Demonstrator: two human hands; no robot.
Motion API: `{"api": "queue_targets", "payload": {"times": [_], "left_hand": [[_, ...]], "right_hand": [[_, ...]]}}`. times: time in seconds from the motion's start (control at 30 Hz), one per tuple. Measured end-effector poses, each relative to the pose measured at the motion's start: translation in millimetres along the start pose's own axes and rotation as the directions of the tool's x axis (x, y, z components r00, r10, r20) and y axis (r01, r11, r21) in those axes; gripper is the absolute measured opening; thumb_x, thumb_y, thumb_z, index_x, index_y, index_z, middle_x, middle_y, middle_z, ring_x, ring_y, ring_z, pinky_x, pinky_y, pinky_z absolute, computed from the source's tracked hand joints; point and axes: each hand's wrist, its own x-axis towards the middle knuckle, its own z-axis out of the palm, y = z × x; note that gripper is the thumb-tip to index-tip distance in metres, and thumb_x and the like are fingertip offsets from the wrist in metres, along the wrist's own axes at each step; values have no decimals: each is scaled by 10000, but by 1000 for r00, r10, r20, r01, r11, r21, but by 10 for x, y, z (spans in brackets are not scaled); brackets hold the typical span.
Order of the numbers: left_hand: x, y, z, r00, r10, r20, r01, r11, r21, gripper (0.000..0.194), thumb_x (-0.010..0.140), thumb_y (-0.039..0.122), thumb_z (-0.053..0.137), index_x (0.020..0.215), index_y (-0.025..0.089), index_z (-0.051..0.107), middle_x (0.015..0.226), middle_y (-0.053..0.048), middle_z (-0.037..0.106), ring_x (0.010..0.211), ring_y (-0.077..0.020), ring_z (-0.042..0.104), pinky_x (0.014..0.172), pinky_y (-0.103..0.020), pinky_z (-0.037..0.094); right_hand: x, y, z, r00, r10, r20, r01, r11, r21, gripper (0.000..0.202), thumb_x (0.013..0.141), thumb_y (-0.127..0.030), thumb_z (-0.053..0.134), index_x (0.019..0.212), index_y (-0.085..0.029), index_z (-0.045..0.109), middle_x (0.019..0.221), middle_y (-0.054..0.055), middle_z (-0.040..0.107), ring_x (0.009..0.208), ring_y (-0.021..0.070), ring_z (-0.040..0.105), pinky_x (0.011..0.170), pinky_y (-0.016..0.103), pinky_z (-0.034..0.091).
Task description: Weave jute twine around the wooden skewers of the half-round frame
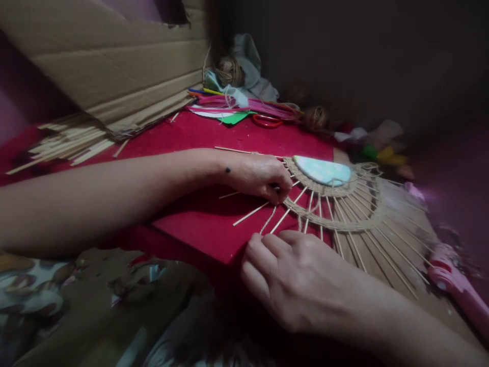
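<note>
A half-round woven fan point(344, 224) of thin wooden sticks and twine lies in front of me, its sticks spreading outward from a pale blue-green half disc point(324, 171). My left hand point(267, 176) is closed at the left end of the outer woven band, thumb and fingers pinching there among the sticks. From that pinch a strand of twine point(268, 220) runs down to my right hand point(298, 275). The right fingers are curled closed around the strand, below the stick ends. My left fingertips partly cover the end of the weave.
Cardboard point(133, 61) stands at the left over a pile of loose sticks point(72, 140). Behind lie twine balls point(230, 71), colored strips point(244, 104) and red-handled scissors point(267, 121). A pink glue gun point(445, 270) is at the right. Red cloth point(198, 224) covers the surface.
</note>
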Motion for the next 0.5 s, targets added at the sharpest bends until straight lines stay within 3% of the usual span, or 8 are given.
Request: {"api": "queue_targets", "payload": {"times": [0.13, 0.3, 0.5], "left_hand": [[-1, 5, -1, 1000, -2, -2, 2, 1000, -18, 81, 800, 153, 623, 805, 184, 697, 780, -11, 699, 670, -106, 572, 615, -199, 392], [2, 2, 2, 1000, 7, -6, -7, 1000, -9, 87, 796, 147, 619, 797, 187, 696, 779, -13, 699, 674, -108, 574, 615, -200, 394], [-4, 10, 5, 1000, -25, -9, 25, 1000, 0, 94, 791, 155, 615, 799, 202, 697, 778, -8, 700, 669, -108, 574, 629, -200, 401]], "right_hand": [[-18, 13, 0, 999, -36, -12, 35, 999, -29, 162, 924, -158, 395, 833, -178, 528, 752, 44, 542, 576, 172, 463, 462, 326, 270], [-83, 76, 41, 990, -79, -113, 73, 995, -63, 175, 935, -212, 414, 848, -197, 565, 860, 68, 628, 619, 172, 515, 471, 318, 288], [-252, 176, 69, 982, -9, -191, -2, 999, -53, 239, 913, -164, 435, 744, -181, 604, 767, 45, 623, 559, 139, 447, 478, 315, 281]]}}
